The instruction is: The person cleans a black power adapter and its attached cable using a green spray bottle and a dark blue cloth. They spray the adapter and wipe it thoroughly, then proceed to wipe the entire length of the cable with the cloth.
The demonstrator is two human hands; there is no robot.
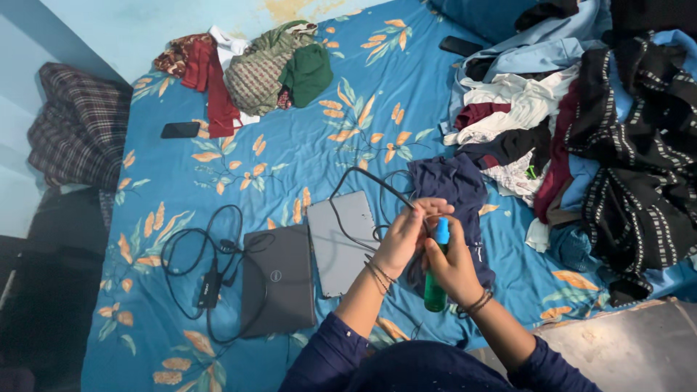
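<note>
My right hand (456,267) grips a green spray bottle with a blue nozzle (436,279), held upright over the bed. My left hand (406,234) is raised beside it, fingers curled at the bottle's blue top, with a thin black cable (363,176) running past its fingertips. Whether the left hand pinches the cable or the nozzle is unclear. Below the hands lies a dark navy garment (454,187). Both wrists wear bangles.
Two closed laptops lie left of the hands, a dark one (278,279) and a grey one (341,239), with a black charger and cable (210,283). A heap of clothes (595,131) fills the right side. More clothes (254,69) and a phone (179,130) lie further back.
</note>
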